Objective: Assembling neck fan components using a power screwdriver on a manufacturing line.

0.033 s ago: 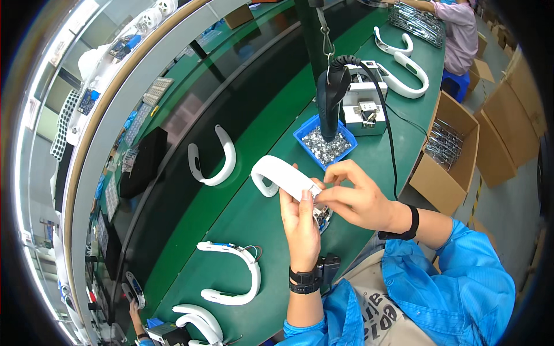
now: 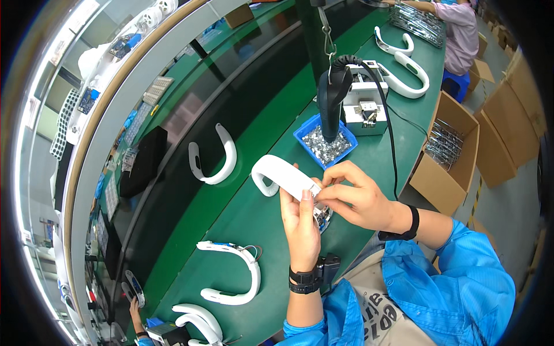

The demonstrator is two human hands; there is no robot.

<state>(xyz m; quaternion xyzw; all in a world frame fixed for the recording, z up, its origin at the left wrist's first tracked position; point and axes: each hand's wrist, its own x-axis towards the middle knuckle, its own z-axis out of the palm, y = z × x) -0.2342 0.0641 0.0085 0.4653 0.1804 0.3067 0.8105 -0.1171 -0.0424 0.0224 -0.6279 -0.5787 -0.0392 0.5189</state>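
A white U-shaped neck fan (image 2: 287, 176) is in my left hand (image 2: 302, 233), tilted above the green bench. My left thumb presses on its outer face near the close end, where a bit of circuitry (image 2: 323, 218) shows in an opening. Bent over that same end is my right hand (image 2: 359, 199), thumb and fingertips pinched together against the casing. Whatever they pinch is hidden by the fingers. Just beyond my hands stands a blue tray (image 2: 309, 153) of small metal parts, with a black electric screwdriver (image 2: 329, 109) hanging over it from a chain.
Other white neck fans lie to the left (image 2: 229, 164), nearer on the bench (image 2: 254, 274) and at the far right (image 2: 412, 78). A metal fixture (image 2: 366, 109) stands behind the tray. An open carton (image 2: 447, 187) holds metal rods. Co-workers' arms show at far right and lower left.
The hanging screwdriver has swung very slightly to the right. The neck fan on the left has shifted a touch away from me. My hands hold almost the same pose.
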